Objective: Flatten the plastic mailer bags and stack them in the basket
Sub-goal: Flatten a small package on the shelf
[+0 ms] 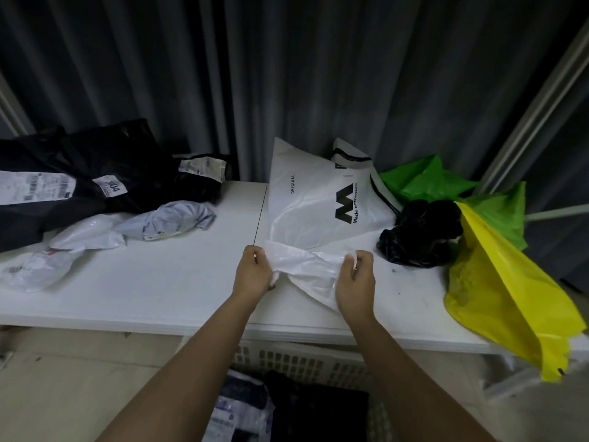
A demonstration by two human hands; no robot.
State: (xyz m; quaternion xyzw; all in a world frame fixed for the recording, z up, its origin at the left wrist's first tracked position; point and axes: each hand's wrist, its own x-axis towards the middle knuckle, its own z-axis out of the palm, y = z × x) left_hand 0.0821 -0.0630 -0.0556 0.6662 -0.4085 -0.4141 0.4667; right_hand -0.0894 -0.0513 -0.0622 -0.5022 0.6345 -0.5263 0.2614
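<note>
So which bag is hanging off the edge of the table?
The yellow bag on the right. It droops over the front edge of the white table, while the green bags, the black ones and the white bag held by both hands lie on top.

A makeshift packing corner: white table (178, 282) against corrugated metal wall (287, 74), strewn with mailer bags (95, 173).
</note>
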